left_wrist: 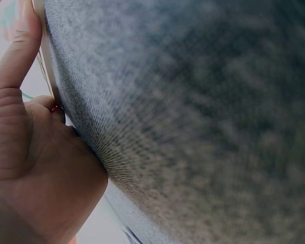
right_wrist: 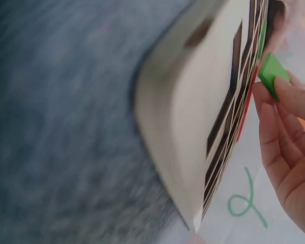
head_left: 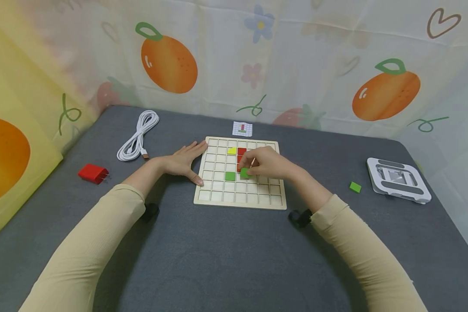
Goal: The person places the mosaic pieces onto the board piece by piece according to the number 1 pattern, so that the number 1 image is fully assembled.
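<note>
A light wooden grid board [head_left: 239,198] lies on the dark table. My left hand [head_left: 182,161] rests at its left edge, fingers and thumb spread; in the left wrist view the thumb [left_wrist: 20,48] lies along the board's side. My right hand [head_left: 271,162] pinches a green square tile [head_left: 245,173] between thumb and fingertips, low over the board's middle. The right wrist view shows that tile tilted. Left of it, another green tile [head_left: 230,176] sits in a cell. Red tiles [head_left: 242,151] form a column, partly hidden by my right fingers, with a yellow piece [head_left: 232,151] beside the top one.
A small printed pattern card [head_left: 242,128] lies behind the board. At left are a coiled white cable [head_left: 138,136] and a red plug adapter [head_left: 93,173]. To the right lie a loose green tile [head_left: 355,187] and a white-and-grey folded stand [head_left: 398,180]. A fruit-print curtain [head_left: 218,52] hangs behind.
</note>
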Tool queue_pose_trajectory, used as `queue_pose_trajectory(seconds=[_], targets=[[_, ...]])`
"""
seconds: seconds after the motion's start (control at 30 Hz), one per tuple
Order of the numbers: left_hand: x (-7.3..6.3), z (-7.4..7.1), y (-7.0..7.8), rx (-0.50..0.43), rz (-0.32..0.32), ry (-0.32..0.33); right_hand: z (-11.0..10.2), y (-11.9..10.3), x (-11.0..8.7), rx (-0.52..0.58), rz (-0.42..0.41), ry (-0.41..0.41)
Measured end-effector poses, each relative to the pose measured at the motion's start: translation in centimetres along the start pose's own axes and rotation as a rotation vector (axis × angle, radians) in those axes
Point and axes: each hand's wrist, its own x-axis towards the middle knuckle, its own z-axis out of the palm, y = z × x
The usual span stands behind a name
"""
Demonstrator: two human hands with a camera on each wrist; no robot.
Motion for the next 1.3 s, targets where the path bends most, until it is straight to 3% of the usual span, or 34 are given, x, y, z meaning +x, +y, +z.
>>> queue_pose_trajectory(seconds=[0.33, 1.03, 1.3], targets=[[0.6, 0.2, -0.7, 0.004, -0.004, 0.002, 0.5, -1.1, 0.6, -0.019, -0.004, -0.027], [-0.7, -0.3, 0.7, -0.027, 0.025, -0.006, 0.8, -0.9, 0.8, -0.048, 0.023, -0.018], [-0.2, -0.1, 0.2, -0.012, 0.012, -0.002, 0.8, -0.9, 0.7, -0.082, 0.016, -0.011]])
